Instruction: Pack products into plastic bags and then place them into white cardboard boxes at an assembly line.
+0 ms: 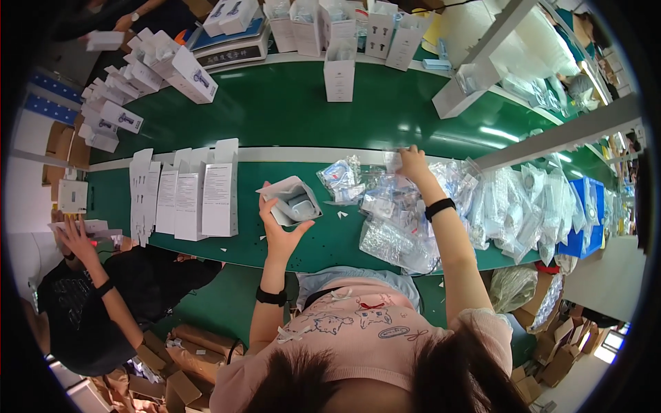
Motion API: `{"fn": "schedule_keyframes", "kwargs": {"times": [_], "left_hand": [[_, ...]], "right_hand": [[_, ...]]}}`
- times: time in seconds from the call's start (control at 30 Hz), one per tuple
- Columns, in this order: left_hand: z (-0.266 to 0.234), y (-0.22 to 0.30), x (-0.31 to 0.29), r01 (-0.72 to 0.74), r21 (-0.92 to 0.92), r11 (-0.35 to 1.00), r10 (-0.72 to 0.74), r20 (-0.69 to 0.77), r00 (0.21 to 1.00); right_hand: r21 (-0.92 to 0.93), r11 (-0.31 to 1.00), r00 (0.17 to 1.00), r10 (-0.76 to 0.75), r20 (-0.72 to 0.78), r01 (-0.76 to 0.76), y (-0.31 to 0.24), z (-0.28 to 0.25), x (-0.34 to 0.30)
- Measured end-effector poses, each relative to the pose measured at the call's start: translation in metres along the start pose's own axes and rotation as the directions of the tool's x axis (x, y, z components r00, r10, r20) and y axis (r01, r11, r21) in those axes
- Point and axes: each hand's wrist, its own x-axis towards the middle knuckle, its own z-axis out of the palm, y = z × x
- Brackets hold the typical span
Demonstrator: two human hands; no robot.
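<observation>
On the near side of the long green-topped worktable point(323, 241), the left hand point(279, 230) is clamped on an open-topped white cardboard carton point(282, 191), thumb and fingers spread around its lower walls. The carton is tilted, its mouth showing a pale inner form; contents not identifiable.

The right hand point(413, 165) is at the far edge of a heap of clear plastic packets point(406, 206), fingertips bent down over a small transparent packet point(392, 162). Contact appears likely; whether the fingers are closed on it cannot be told. Bubble-wrap pouches point(392, 241) lie at the heap's near side, well apart from the carton. Upright white printed cartons point(219, 199) stand in a row to the left.

Assessment: the step in hand appears to be picking a packet for the held carton. The next move would call for a firm pinch on a single packet, separation from its neighbours, and the carton kept steady, mouth clear.
</observation>
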Motion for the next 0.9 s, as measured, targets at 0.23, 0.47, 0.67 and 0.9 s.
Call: {"fn": "schedule_keyframes", "kwargs": {"times": [0.23,0.47,0.67,0.9], "left_hand": [[-0.014,0.026,0.021,0.153,0.186,0.971,-0.143,-0.065,0.988],[-0.005,0.023,0.029,0.335,0.092,0.938,-0.312,-0.199,0.929],[-0.012,0.004,0.024,0.392,0.021,0.920,-0.384,-0.157,0.910],[-0.013,-0.002,0.022,0.406,0.031,0.913,-0.393,-0.191,0.899]], "right_hand": [[0.562,0.752,0.938,-0.267,-0.220,0.345,-0.014,-0.030,-0.020],[0.458,0.172,0.458,-0.615,-0.642,0.872,-0.148,-0.085,-0.102],[0.097,0.292,0.300,-0.811,-0.503,0.952,-0.166,-0.061,-0.107],[0.084,0.365,0.375,-0.896,-0.238,0.927,-0.162,-0.043,-0.111]]}}
